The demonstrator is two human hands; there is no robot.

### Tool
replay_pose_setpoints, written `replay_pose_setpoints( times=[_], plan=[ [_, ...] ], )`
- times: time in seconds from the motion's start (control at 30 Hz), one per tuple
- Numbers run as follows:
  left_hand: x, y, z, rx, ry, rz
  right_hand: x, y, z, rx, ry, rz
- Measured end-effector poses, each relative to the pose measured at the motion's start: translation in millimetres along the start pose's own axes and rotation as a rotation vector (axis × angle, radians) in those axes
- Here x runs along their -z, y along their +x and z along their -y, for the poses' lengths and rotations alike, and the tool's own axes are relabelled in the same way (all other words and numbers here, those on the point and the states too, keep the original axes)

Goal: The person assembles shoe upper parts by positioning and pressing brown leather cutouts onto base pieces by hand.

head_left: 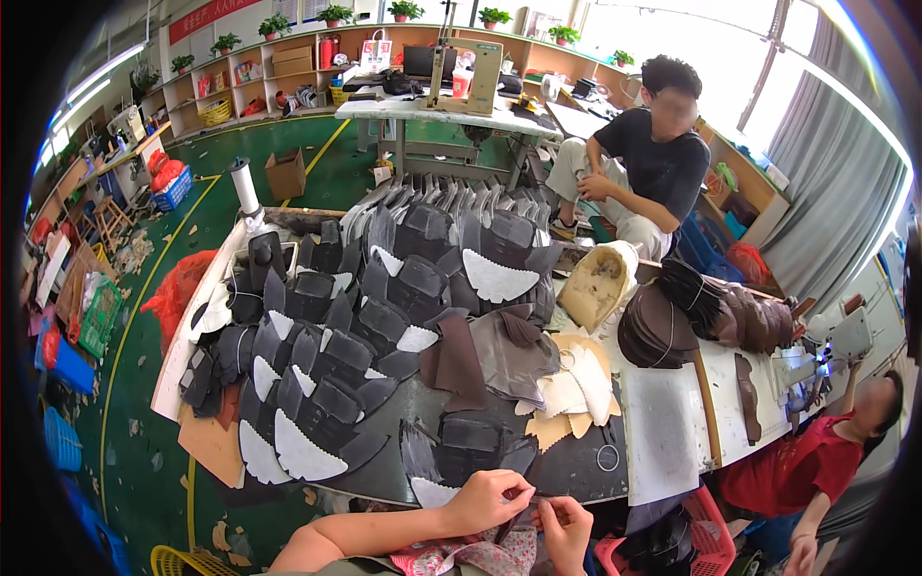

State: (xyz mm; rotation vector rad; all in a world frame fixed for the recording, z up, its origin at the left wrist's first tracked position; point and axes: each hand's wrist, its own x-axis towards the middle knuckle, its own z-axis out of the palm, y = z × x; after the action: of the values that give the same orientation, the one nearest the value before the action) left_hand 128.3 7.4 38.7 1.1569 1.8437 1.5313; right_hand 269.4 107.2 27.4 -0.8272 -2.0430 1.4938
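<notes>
My left hand (488,500) is closed in a pinch at the table's near edge. Close to its right, my right hand (565,528) is pinched too. What the fingertips hold is too small to make out. Below them lies a pink floral cloth (499,555). Just beyond my left hand rests a black leather shoe upper (466,444). Rows of similar black uppers (336,408), several with white scalloped pieces (499,276), cover the table's left and middle. Brown leather pieces (455,370) and cream and tan scalloped pieces (573,386) lie farther off. A metal ring (607,458) sits right of them.
A cream bin (595,288) and bundled brown leather stacks (658,328) stand at the right. A thread spool (246,187) rises at the back left. One person (653,158) sits beyond the table; another in red (792,461) is at the right. A pink basket (706,533) stands below.
</notes>
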Motion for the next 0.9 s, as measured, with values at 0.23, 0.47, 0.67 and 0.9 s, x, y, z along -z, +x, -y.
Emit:
replay_pose_setpoints(
  times=[0.23,0.47,0.67,0.9],
  plan=[
    [-6.5,3.3,-3.8,0.154,-0.254,0.048,6.7,-2.4,4.1,-0.107,0.077,-0.015],
    [2.6,4.3,0.3,0.099,-0.141,0.32,4.2,-4.4,28.8,0.12,-0.21,0.029],
    [-12.1,-11.1,5.8,0.03,0.036,0.117,14.1,-25.6,10.6,-0.132,-0.073,-0.047],
    [-35.0,-29.0,-2.0,0.068,-0.176,0.256,5.4,-37.0,2.0,-0.193,0.128,-0.189]
  ],
)
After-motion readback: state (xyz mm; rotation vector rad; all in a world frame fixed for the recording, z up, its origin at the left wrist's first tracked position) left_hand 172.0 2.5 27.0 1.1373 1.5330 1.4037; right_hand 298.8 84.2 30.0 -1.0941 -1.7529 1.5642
